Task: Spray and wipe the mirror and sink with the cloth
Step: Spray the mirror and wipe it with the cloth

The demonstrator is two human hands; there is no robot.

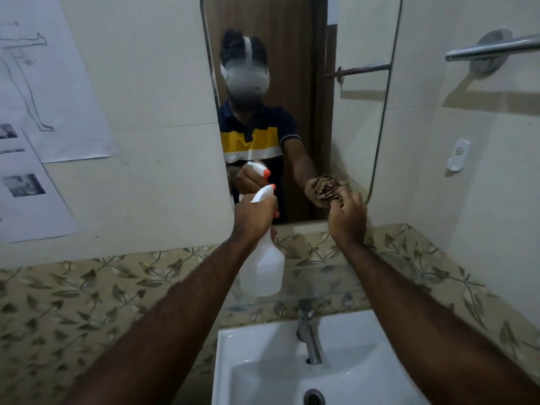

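A tall mirror (353,118) hangs on the tiled wall above a white sink (257,363). My left hand (255,216) grips the neck of a white spray bottle (263,267) with an orange nozzle, its head pointing at the mirror's lower part. My right hand (347,217) holds a crumpled brown cloth (336,195) pressed against the mirror's lower right area. The mirror reflects a person with both arms raised, the bottle and the cloth.
A chrome tap (308,331) rises at the back of the sink, with the drain (314,397) below it. A towel rail (493,48) and a white wall hook (458,156) are on the right wall. Paper sheets (43,83) hang on the left wall. A leaf-patterned tile band (87,293) runs behind the sink.
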